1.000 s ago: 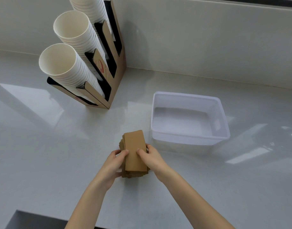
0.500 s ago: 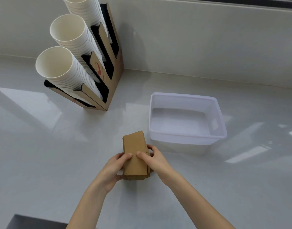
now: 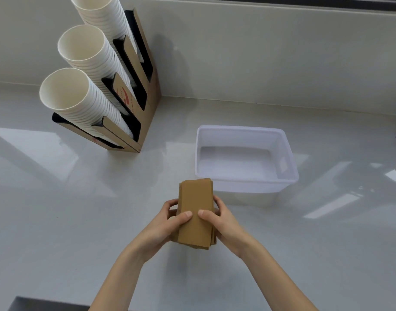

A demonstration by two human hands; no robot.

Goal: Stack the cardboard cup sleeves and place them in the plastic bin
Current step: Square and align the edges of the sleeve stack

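Note:
A stack of flat brown cardboard cup sleeves (image 3: 195, 198) is held between both hands just above the white counter. My left hand (image 3: 167, 223) grips its left side, thumb on the top sleeve. My right hand (image 3: 221, 221) grips the right side, thumb on top too. The stack's edges are nearly flush, with a few lower sleeves peeking out at the near right corner. A white translucent plastic bin (image 3: 291, 158) stands just beyond and to the right of the stack. Nothing lies inside the bin.
A brown and black cup holder (image 3: 147, 97) with three slanted stacks of white paper cups (image 3: 80, 102) stands at the back left against the wall. A dark edge (image 3: 24, 304) shows at the counter's near left corner.
The stack has been squared up and shifted slightly toward the bin. Both thumbs have come onto the top sleeve. The camera has moved a little.

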